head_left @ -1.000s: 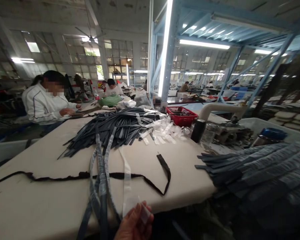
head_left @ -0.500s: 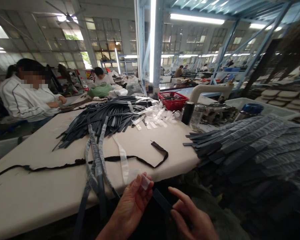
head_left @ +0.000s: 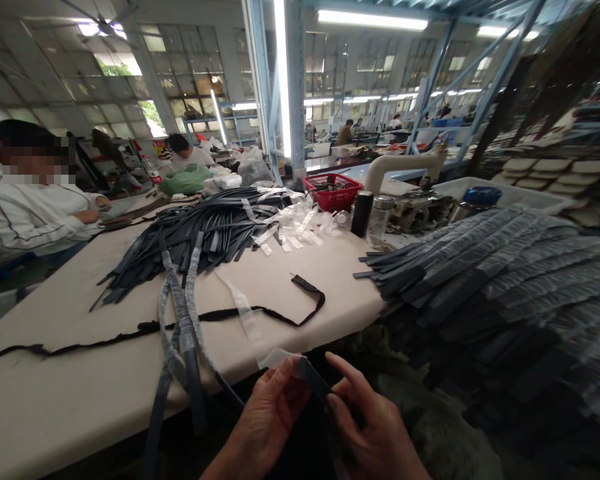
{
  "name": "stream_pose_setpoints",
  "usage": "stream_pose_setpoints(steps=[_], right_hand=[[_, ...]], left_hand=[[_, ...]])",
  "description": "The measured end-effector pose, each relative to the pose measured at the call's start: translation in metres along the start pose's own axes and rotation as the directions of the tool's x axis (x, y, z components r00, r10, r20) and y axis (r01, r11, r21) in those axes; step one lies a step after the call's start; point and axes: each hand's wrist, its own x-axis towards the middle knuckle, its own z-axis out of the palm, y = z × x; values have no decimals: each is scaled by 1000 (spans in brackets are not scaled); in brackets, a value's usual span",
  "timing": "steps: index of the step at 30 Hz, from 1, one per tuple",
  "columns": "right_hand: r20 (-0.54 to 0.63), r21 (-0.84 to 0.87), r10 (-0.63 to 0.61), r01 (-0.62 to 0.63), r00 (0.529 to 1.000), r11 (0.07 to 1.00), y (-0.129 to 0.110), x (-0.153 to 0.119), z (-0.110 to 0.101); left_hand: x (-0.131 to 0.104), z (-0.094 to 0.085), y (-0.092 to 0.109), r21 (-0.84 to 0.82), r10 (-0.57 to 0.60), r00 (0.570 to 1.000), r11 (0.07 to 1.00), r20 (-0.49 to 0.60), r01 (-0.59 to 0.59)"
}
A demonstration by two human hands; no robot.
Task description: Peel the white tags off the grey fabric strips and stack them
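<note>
- Left hand [head_left: 270,417] pinched on clear sleeve [head_left: 250,327], which trails up-left onto table [head_left: 55,393].
- Right hand [head_left: 375,433] closed around dark strap [head_left: 314,379], between both thumbs.

hidden, cut off and blurred parts

both wrists run out at the bottom edge; the dark strip [head_left: 314,379] pinched between the left hand [head_left: 267,420] and right hand [head_left: 373,433] vanishes behind the right hand's fingers, so its lower end cannot be seen. the worktop [head_left: 60,393] is cut at the left and bottom edges, as is the thin black cord [head_left: 80,343]. the strip stack [head_left: 505,280] at the right smears into blur. the far workers are too small to make out.
</note>
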Motion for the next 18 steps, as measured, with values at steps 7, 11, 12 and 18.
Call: stream_pose_setpoints(steps=[7,11,12,18], right_hand=[[96,17,132,-134,987,991,10,-1,-10],[149,8,152,-155,977,988,20,-12,-17],[149,8,159,-162,976,987,20,-14,-15],[137,233,221,-248,966,940,9,-6,-2]], left_hand=[[4,5,-14,107,-4,999,994,53,-2],[5,2,-22,144,22,1000,989,19,-25],[4,2,-25,151,26,1000,988,16,-28],[2,10,-35,163,-9,998,987,60,-1]])
